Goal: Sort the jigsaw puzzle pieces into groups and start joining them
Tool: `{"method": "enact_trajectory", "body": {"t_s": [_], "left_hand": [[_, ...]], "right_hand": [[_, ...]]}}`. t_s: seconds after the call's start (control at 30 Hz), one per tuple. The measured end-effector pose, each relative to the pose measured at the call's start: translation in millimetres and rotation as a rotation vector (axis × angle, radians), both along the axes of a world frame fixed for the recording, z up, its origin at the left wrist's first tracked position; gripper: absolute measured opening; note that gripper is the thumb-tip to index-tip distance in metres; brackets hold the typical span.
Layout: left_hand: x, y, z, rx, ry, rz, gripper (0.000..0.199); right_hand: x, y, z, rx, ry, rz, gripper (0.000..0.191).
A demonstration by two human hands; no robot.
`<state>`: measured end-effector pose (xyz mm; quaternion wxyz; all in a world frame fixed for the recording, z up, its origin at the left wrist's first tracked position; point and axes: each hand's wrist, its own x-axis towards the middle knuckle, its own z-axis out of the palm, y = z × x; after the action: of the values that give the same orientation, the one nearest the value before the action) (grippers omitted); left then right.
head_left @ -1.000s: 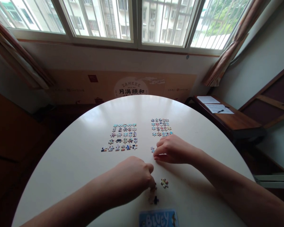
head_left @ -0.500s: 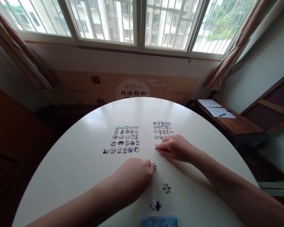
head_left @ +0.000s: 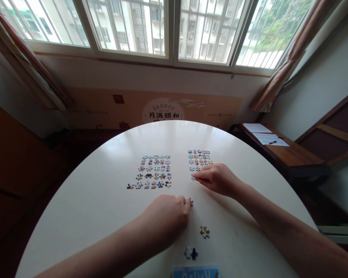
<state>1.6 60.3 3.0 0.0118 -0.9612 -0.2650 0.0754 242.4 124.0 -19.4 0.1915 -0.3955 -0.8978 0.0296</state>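
Note:
My right hand (head_left: 217,179) is closed, its fingertips on a small puzzle piece (head_left: 193,177) just below the right-hand group of puzzle pieces (head_left: 198,157). Nearer to me, the fingers of my left hand (head_left: 174,211) are curled against another puzzle piece (head_left: 191,202); its thumb is hidden. Rows of loose puzzle pieces (head_left: 155,168) lie to the left, beyond my left hand. A yellow-green puzzle piece (head_left: 204,231) rests by itself close to me. Below it are a pale piece (head_left: 188,253) and a dark blue piece (head_left: 194,253), touching or almost touching.
Everything lies on a round white table (head_left: 84,200). A blue printed box or card (head_left: 195,272) is cut off at the bottom edge. On the right, a wooden side table (head_left: 301,152) bears papers (head_left: 268,139) and a pen. Windows and curtains are behind.
My right hand has slid its piece slightly right, closer to the row above, and its fingers have shifted a little away from me. My left hand has hardly moved.

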Motion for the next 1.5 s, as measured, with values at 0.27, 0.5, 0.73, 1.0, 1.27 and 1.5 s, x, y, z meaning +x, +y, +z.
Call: {"method": "enact_trajectory", "body": {"t_s": [0.27, 0.5, 0.73, 1.0, 1.27, 1.5], "left_hand": [[1, 0, -3.8, 0.026, -0.031, 0.026, 0.041], [3, 4, -4.2, 0.041, -0.038, 0.012, 0.042], [2, 1, 10.2, 0.009, -0.032, 0.091, 0.022], [5, 0, 5.3, -0.058, -0.004, 0.098, 0.033], [8, 0, 8.3, -0.085, -0.008, 0.132, 0.025], [7, -1, 11.5, -0.086, 0.059, 0.063, 0.018]], "right_hand": [[2, 3, -0.8, -0.018, -0.071, -0.007, 0.022], [2, 2, 2.5, 0.017, -0.038, -0.031, 0.022], [-3, -10, 19.8, -0.075, -0.053, 0.063, 0.018], [-16, -25, 28.5, -0.262, -0.078, 0.21, 0.015], [-16, -26, 28.9, -0.245, -0.119, 0.151, 0.015], [5, -9, 24.2, -0.213, -0.114, 0.07, 0.024]]}}
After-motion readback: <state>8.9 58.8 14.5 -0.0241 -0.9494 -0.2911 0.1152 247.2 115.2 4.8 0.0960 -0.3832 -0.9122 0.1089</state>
